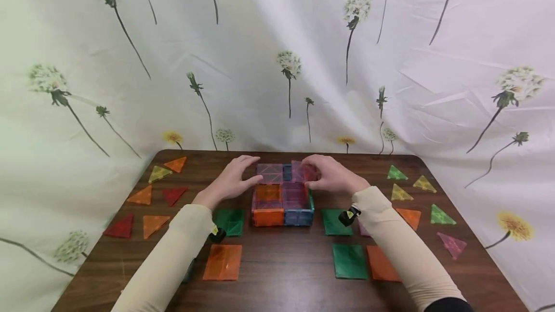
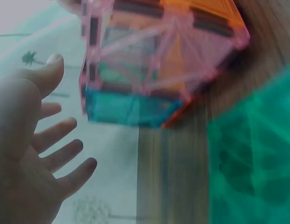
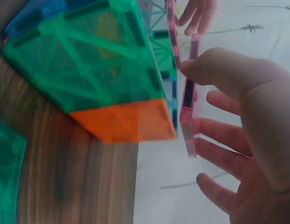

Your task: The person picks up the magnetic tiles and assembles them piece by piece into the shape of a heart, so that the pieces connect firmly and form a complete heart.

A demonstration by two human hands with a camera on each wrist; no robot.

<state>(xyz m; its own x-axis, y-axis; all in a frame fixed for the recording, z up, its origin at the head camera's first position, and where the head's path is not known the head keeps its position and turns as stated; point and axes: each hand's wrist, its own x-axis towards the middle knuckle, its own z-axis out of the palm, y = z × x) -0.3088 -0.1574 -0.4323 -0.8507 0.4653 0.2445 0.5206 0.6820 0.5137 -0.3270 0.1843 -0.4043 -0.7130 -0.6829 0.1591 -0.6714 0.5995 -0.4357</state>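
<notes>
A low box of translucent magnetic tiles [image 1: 269, 217] stands at the middle of the table, with orange, blue, green and pink sides. On its top lie pink square tiles [image 1: 270, 173], and a gap shows near the back right. My right hand [image 1: 331, 173] pinches a pink tile [image 3: 188, 105] between thumb and fingers, just over the box's back right corner. In the right wrist view it stands slightly apart from the green side [image 3: 84, 60]. My left hand [image 1: 231, 179] is beside the box's back left, its fingers spread and holding nothing; the left wrist view is blurred.
Triangle tiles in red, orange and yellow [image 1: 159, 174] lie along the left; green, yellow, orange and pink ones [image 1: 442, 214] lie along the right. Square tiles, orange [image 1: 222, 263] and green [image 1: 350, 261], lie nearer me. A flower-printed cloth [image 1: 260, 85] hangs behind the table.
</notes>
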